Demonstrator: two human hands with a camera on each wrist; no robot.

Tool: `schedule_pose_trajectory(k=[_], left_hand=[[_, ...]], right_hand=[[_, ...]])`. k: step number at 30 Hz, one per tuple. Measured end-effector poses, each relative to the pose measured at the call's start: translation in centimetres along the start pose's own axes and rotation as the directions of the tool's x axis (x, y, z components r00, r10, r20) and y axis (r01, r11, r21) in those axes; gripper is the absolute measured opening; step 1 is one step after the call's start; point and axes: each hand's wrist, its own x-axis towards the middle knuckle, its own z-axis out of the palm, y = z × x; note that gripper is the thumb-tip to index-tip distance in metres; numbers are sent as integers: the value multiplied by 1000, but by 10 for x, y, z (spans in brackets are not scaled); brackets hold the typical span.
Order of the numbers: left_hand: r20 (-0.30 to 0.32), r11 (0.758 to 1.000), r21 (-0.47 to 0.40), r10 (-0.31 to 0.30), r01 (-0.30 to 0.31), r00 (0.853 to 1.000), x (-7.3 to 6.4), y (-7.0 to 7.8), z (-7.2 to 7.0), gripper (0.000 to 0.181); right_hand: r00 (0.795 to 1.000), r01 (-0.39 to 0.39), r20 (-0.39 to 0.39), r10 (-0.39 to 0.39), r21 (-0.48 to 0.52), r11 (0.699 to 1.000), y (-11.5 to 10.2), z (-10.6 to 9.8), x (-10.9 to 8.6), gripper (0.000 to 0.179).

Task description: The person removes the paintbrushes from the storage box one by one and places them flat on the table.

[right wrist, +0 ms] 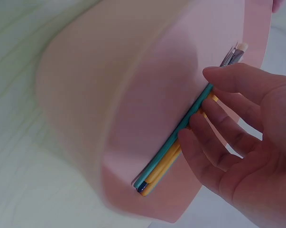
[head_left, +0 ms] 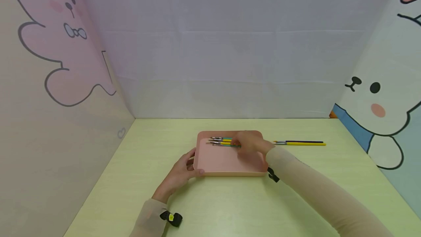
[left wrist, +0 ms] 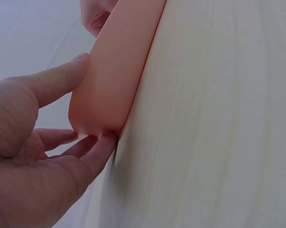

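Observation:
A shallow pink rectangular tray (head_left: 220,162) sits on the table. At its left front corner my left hand (head_left: 180,171) grips it, with the thumb on the front side and the fingertips against the left side, as the left wrist view (left wrist: 52,156) shows. Inside the tray, along the far side, several paintbrushes (head_left: 223,142) with teal, yellow and dark handles lie side by side, bristles to the left. Over their handles is my right hand (head_left: 248,143). In the right wrist view its loosely bent fingers (right wrist: 218,118) touch the teal-handled paintbrush (right wrist: 176,135), thumb near the bristle end.
To the right of the tray, two more paintbrushes (head_left: 304,143), one dark and one yellow, lie on the pale wood-grain table (head_left: 223,207). A white cloth wall (head_left: 230,65) stands behind, with cartoon-printed panels on both sides.

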Motion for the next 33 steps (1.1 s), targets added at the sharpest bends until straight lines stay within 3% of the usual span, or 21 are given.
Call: schedule_pose_trajectory(k=[8, 17, 33], left_hand=[[-2, 1000, 15, -7, 7, 1000, 0, -1, 0, 95], [1, 1000, 7, -4, 4, 1000, -1, 0, 0, 95], [-1, 1000, 26, -4, 4, 1000, 0, 0, 0, 95]], right_hand=[[997, 78, -1, -78, -7, 997, -1, 1, 2, 34], [998, 62, -20, -61, 42, 997, 0, 8, 2, 30], [992, 112, -63, -108, 65, 992, 3, 10, -3, 27]])
